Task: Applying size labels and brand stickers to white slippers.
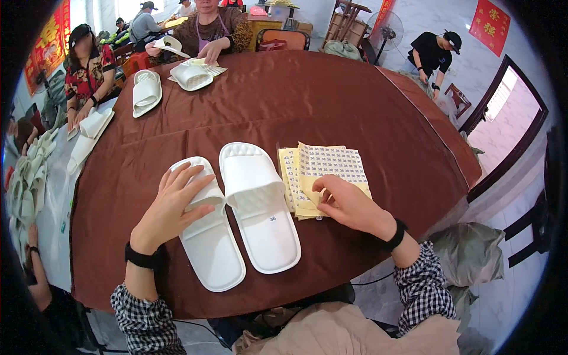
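A pair of white slippers lies side by side before me, toes pointing away. Over the strap of the left slipper rests my left hand, its fingers spread. The right slipper carries a small printed sticker on its insole, and neither hand touches it. Just beside it is a stack of yellow-backed sticker sheets with rows of small printed labels. My right hand is at the near part of the stack, thumb and forefinger curled in a pinch at the folded edge of the top sheet. Any loose sticker between the fingertips is too small to see.
A brown cloth covers the table. Across it, a person handles white slippers beside another sheet. Another slipper lies nearby. At left, people work along a pale table with piled slippers. A grey bag stands at right.
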Demonstrator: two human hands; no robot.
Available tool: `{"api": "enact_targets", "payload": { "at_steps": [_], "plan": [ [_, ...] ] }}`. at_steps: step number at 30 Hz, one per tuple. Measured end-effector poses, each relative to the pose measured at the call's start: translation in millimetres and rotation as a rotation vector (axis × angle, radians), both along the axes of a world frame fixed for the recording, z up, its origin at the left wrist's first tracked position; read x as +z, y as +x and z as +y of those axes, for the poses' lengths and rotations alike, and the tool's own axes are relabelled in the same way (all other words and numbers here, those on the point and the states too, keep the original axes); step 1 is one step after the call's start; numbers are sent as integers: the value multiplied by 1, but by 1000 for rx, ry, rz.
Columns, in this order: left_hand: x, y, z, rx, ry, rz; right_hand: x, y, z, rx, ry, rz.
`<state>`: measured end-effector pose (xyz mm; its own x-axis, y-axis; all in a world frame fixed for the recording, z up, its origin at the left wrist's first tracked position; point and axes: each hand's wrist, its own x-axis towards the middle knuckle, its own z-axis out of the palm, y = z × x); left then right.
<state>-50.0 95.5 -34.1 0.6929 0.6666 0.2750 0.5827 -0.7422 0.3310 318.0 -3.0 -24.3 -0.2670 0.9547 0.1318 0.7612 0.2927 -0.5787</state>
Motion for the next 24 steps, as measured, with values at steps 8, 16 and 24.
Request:
{"api": "enact_targets", "payload": {
  "at_steps": [8,16,24],
  "plan": [
    [-3,0,3,-20,42,-27,-3,7,-25,203,282,-312],
    [-6,0,2,-8,48,-21,-12,-2,-21,242,450,-486],
    [-6,-2,3,-26,2,-4,-1,-4,-25,101,245,-297]
  ]
}}
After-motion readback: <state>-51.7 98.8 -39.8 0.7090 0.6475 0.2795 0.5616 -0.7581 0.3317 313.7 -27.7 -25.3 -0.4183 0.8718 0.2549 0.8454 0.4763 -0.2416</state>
